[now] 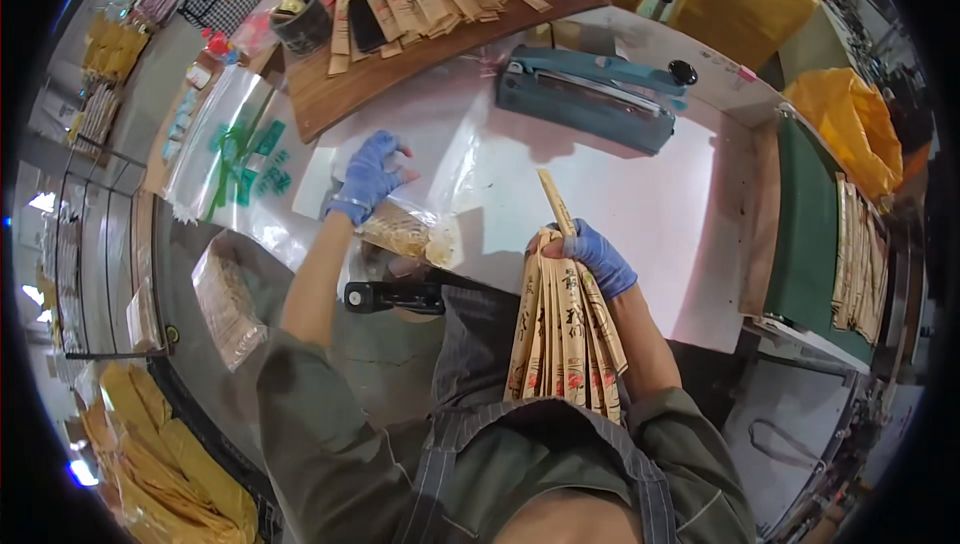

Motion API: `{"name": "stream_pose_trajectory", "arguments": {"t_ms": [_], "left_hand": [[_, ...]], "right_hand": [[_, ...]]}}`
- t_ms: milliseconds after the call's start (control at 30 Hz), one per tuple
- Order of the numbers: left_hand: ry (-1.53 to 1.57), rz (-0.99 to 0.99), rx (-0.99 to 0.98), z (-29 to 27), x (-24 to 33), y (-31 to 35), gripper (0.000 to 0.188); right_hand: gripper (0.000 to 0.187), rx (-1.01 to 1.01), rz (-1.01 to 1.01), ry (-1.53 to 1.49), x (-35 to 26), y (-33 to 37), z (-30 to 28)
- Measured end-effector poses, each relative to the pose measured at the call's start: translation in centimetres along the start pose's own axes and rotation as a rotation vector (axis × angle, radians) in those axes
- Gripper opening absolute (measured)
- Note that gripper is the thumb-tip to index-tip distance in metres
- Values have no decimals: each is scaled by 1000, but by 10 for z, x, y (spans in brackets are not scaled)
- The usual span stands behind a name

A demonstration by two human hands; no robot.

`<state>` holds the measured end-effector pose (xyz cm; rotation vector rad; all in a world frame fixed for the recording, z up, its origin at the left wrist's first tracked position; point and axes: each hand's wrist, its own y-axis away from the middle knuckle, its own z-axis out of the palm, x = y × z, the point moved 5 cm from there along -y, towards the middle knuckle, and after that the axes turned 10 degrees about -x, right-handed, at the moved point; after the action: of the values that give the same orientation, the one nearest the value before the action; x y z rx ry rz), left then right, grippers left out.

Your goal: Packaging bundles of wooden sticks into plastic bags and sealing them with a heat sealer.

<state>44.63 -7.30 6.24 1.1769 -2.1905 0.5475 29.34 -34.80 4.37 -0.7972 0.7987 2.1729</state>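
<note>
My right hand (598, 256), in a blue fingerless glove, is closed around a fanned bundle of long flat beige sleeves (562, 334) printed with dark lettering and red flowers. The bundle hangs in front of my apron, and one sleeve (552, 199) sticks out above the rest over the white tabletop. On the left, my left hand (374, 176), gloved the same way, has its fingers apart above the table. Just below its wrist lies a clear plastic bag (405, 231) with pale beige contents; whether the hand touches it I cannot tell.
A blue-green bar heat sealer (590, 99) stands at the back of the white table (650, 214). Left of it, a brown board (330, 104) bears several more sleeves and a black phone (367, 23). Clear plastic bags (225, 144) lie far left; a green panel (800, 224) borders the right.
</note>
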Motion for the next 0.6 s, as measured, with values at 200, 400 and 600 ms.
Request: {"name": "stream_pose_trajectory", "arguments": {"t_ms": [200, 400, 600], "left_hand": [[-180, 94, 147, 41, 5, -7, 13], [116, 80, 48, 107, 122, 29, 22], [341, -238, 127, 76, 84, 47, 24]], "right_hand": [[31, 88, -7, 6, 23, -2, -20], [33, 82, 21, 89, 19, -27, 10], [25, 131, -8, 110, 13, -14, -8]]}}
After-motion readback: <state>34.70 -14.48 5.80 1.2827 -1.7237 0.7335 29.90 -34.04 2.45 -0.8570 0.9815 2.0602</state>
